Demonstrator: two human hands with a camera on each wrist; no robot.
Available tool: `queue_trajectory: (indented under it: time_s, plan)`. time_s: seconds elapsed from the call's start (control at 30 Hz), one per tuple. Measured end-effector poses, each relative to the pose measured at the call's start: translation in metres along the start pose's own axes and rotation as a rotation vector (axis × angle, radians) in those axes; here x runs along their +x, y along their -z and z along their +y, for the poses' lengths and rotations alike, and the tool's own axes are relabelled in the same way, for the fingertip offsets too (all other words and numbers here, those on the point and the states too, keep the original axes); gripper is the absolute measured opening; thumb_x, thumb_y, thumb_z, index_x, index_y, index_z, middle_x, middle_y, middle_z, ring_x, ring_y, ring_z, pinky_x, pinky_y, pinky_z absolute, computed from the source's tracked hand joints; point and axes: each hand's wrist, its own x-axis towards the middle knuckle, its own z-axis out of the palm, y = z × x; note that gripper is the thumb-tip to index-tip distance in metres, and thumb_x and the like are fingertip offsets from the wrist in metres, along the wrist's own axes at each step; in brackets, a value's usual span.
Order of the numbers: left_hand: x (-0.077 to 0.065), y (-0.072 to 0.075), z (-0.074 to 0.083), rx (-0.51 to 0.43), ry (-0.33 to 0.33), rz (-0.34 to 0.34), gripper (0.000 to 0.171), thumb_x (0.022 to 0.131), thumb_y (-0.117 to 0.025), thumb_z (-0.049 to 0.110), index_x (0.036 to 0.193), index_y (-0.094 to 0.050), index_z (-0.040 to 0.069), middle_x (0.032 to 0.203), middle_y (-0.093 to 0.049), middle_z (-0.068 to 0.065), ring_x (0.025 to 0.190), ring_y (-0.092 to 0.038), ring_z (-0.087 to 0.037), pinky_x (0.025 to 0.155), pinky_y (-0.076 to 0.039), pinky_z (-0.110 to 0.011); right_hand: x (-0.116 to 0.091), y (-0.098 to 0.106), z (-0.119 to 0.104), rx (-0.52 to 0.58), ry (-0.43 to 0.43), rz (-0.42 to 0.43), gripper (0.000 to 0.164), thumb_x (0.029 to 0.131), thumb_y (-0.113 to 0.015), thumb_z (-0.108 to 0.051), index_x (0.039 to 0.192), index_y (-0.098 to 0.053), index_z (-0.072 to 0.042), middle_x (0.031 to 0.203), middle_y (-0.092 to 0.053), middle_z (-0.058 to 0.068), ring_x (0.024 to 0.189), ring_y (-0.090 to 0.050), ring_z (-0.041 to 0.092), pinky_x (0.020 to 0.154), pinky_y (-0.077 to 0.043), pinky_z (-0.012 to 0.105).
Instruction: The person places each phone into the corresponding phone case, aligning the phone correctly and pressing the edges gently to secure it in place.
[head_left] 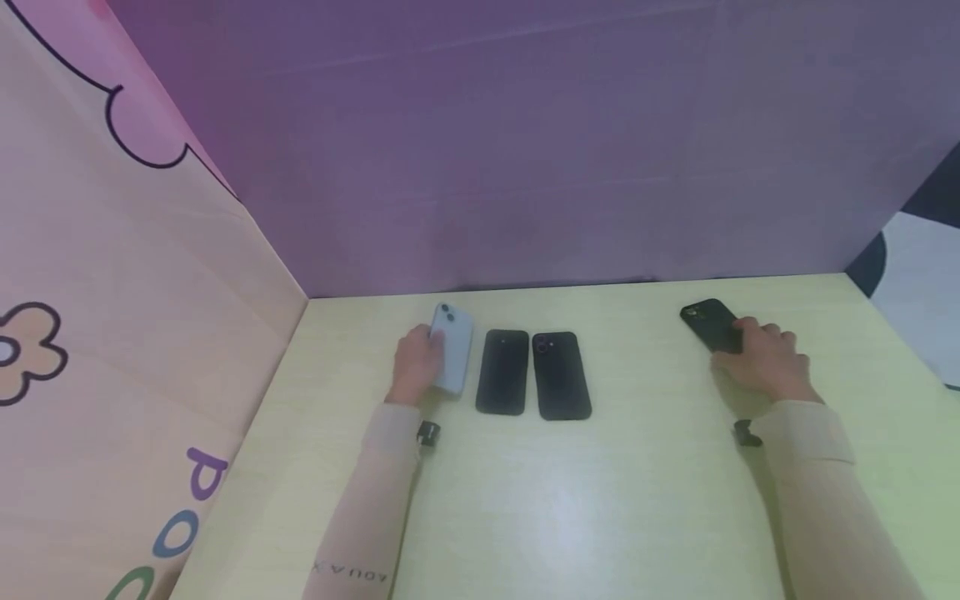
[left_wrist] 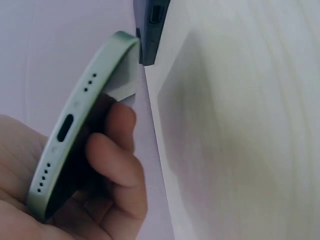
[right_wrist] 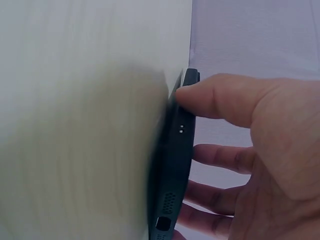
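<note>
While the left hand (head_left: 417, 360) grips a pale phone (head_left: 456, 354) by its side, palm against one edge and fingers curled under it, the right hand (head_left: 770, 360) clasps a dark phone (head_left: 711, 323) near its lower end, thumb along one edge and fingers on the other side. Camera lenses face up on both. The pale phone is lifted off the worktop (head_left: 645, 500), its shadow falling apart from it; whether the dark phone touches the surface anywhere, I cannot tell. Between the hands, nearer the left, a plain black phone (head_left: 502, 372) and a black phone with two lenses (head_left: 562, 377) lie flat, side by side. Pale sleeves (head_left: 825, 483) cover both forearms. Behind the worktop rises a purple backdrop (head_left: 525, 150), with a flower-printed panel (head_left: 135, 275) along the left.
</note>
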Motion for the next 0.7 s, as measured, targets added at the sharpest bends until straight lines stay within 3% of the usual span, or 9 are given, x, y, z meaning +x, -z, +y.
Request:
queue_trajectory:
  time_s: [0.2,0.37,0.57,0.7]
  plan:
    - [0.002,0.001,-0.001,-0.118,-0.023,0.016,0.048,0.109,-0.035,0.035,0.13,-0.059,-0.001,0.109,-0.069,-0.02,0.094,-0.066,-0.03,0.084,-0.058,-0.043,0.002,-0.002,-0.004,0.019,0.006,0.016,0.08,0.096,-0.058,-0.037,0.15,-0.025,0.013,0.136,-0.029,0.052,0.12,-0.03,0.066,0.089,-0.035,0.081]
    - [0.001,0.003,0.0,-0.24,-0.008,-0.048,0.052,0.11,-0.037,0.039,0.136,-0.057,-0.001,0.112,-0.068,-0.02,0.096,-0.065,-0.029,0.089,-0.057,-0.043,0.003,-0.003,-0.006,0.032,-0.005,0.024,0.082,0.096,-0.06,-0.039,0.15,-0.026,0.013,0.134,-0.033,0.05,0.118,-0.034,0.064,0.089,-0.037,0.079]
    - [0.0,0.001,0.006,-0.423,0.043,-0.13,0.047,0.107,-0.05,0.039,0.135,-0.057,0.002,0.11,-0.067,-0.016,0.09,-0.065,-0.022,0.081,-0.058,-0.034,0.005,-0.003,-0.009,0.055,-0.014,0.044,0.085,0.095,-0.062,-0.043,0.15,-0.028,0.012,0.131,-0.041,0.047,0.115,-0.04,0.062,0.088,-0.044,0.075]
    - [-0.003,-0.004,0.01,-0.53,0.051,-0.155,0.043,0.104,-0.058,0.036,0.133,-0.058,0.004,0.115,-0.066,-0.013,0.096,-0.065,-0.022,0.083,-0.057,-0.032,0.006,-0.003,-0.01,0.091,-0.03,0.038,0.086,0.095,-0.061,-0.045,0.15,-0.027,0.013,0.133,-0.042,0.047,0.115,-0.043,0.061,0.088,-0.045,0.073]
